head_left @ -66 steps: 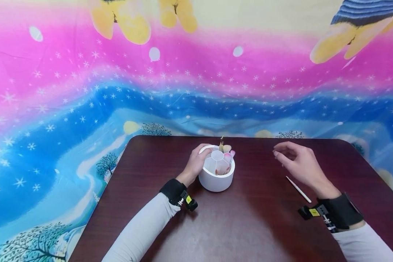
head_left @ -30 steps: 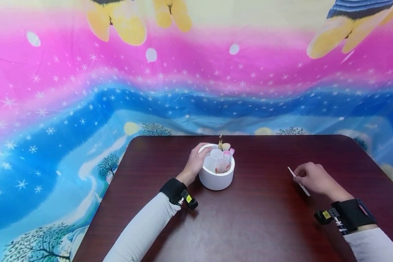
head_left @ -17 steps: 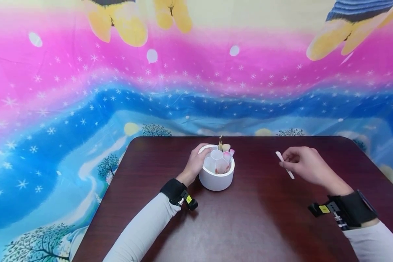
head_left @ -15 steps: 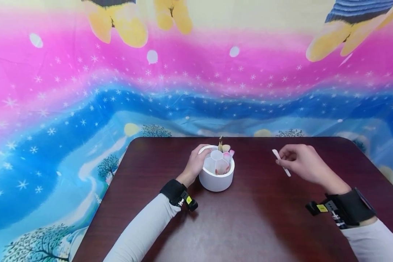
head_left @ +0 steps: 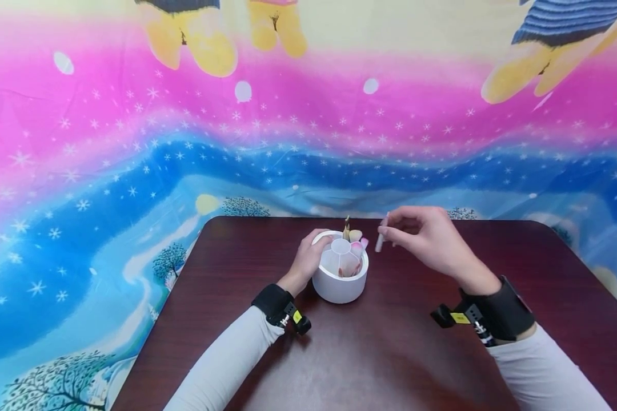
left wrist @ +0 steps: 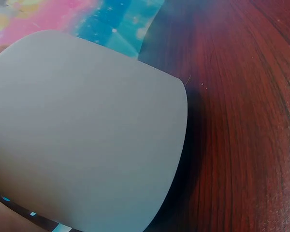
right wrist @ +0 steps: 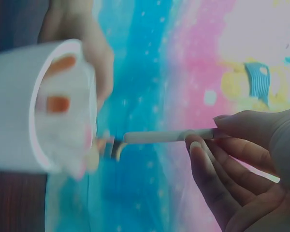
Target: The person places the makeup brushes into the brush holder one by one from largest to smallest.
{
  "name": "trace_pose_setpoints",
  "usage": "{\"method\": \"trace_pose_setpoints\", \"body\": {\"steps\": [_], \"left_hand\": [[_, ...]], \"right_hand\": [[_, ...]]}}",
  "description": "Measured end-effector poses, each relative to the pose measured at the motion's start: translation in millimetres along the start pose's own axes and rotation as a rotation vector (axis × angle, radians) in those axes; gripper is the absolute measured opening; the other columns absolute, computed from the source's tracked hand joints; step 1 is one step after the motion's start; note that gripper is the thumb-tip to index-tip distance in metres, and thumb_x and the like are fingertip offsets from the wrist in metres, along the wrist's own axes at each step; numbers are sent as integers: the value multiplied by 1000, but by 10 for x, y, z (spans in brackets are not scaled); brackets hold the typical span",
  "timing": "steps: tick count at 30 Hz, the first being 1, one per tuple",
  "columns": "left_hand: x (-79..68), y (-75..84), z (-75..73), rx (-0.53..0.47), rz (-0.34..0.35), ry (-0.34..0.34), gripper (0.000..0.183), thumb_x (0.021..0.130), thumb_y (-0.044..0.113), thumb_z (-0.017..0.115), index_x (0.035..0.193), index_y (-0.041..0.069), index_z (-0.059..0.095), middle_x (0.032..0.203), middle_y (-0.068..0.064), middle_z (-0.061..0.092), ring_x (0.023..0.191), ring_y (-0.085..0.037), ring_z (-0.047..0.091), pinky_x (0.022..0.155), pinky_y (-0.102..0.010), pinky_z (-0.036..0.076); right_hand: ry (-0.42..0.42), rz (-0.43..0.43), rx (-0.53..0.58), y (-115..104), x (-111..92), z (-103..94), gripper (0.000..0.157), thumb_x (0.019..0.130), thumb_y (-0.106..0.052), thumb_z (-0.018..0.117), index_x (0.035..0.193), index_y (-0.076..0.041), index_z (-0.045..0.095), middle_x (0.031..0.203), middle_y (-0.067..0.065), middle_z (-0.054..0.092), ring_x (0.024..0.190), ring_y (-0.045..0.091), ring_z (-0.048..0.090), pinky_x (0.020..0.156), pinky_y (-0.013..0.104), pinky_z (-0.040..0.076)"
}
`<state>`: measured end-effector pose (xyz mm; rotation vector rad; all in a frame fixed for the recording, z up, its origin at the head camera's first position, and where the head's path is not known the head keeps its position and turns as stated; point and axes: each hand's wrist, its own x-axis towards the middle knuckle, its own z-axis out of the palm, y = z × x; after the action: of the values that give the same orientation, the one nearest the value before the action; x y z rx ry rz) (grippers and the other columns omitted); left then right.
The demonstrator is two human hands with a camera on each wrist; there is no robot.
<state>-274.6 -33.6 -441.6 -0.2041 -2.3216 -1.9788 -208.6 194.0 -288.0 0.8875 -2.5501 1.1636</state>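
Observation:
A round white divided brush holder (head_left: 339, 290) stands on the table, and several makeup brushes with cream and pink heads (head_left: 356, 234) lean at its back right. My left hand (head_left: 307, 258) grips its left rim, thumb over the edge. In the left wrist view the holder's smooth wall (left wrist: 87, 121) fills much of the frame. Just right of the holder, my right hand (head_left: 432, 235) pinches a slim white stick (head_left: 379, 242) between thumb and fingertips, raised above the table. The right wrist view shows the stick (right wrist: 152, 137) pointing toward the brushes; its kind does not show.
The dark red-brown table (head_left: 391, 354) has rounded far corners. Behind it hangs a colourful printed cloth (head_left: 298, 137) in pink and blue. A strapped camera (head_left: 444, 315) hangs at the right wrist, another camera (head_left: 302, 324) at the left.
My right hand has taken the white stick off the table, lifted it and carried it left, close to the holder, turning it more upright. My left hand has stayed on the holder.

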Motion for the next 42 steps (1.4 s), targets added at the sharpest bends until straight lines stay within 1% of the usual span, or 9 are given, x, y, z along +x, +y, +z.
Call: {"method": "trace_pose_setpoints", "body": {"steps": [4,8,13,17,19,24,27,34,42], "left_hand": [[-9,-4,23,2,-1,-1,29,92,32,52,113,14,61,110,0,61,100,-13,54,90,-41,42],[-15,5,30,2,0,1,30,91,34,52,114,16,61,111,1,61,100,-13,54,90,-41,42],[2,9,30,1,8,-14,31,92,37,50,114,17,61,114,1,59,103,-14,52,90,-42,42],[4,14,40,-3,11,-37,33,94,37,50,117,16,59,116,-1,58,104,-15,51,90,-42,42],[-39,81,44,1,5,-44,33,95,35,49,119,14,58,118,-2,57,105,-16,51,90,-43,41],[-57,93,69,-4,13,-35,32,94,33,51,117,13,59,115,-3,58,104,-16,51,91,-43,41],[-16,37,90,-15,26,-22,30,92,34,52,114,14,61,111,-1,60,101,-14,53,90,-42,41],[16,76,85,-4,12,8,30,89,33,53,112,15,62,108,0,62,97,-15,54,89,-41,42],[240,72,1,21,-41,37,31,89,36,52,111,17,63,110,0,60,101,-16,53,92,-42,40]], "right_hand": [[-12,-47,50,-214,69,108,6,84,-4,68,90,-6,66,80,7,67,71,12,62,62,28,53],[-48,-78,90,-233,142,255,6,84,-4,67,90,-5,66,82,8,67,74,13,63,68,33,54],[-68,-108,100,43,234,519,5,86,-9,67,90,-9,67,81,1,66,76,10,61,70,32,54],[-92,-75,92,282,243,681,6,85,-16,68,91,-14,68,83,-5,64,77,6,60,69,28,53],[-96,-53,92,340,219,715,8,85,-16,69,93,-14,68,85,-6,65,79,6,60,68,28,53],[-71,-24,86,419,137,679,15,86,-17,68,100,-11,67,92,-6,64,82,6,60,70,31,53],[-27,-12,66,466,78,604,19,87,-21,68,102,-11,67,96,-5,64,83,8,60,72,34,53],[30,95,39,577,-99,439,15,89,-27,65,101,-17,66,88,-4,65,70,12,61,59,35,52],[82,155,49,743,-196,380,10,90,-25,64,97,-19,66,83,3,66,67,14,59,58,34,50]]}}
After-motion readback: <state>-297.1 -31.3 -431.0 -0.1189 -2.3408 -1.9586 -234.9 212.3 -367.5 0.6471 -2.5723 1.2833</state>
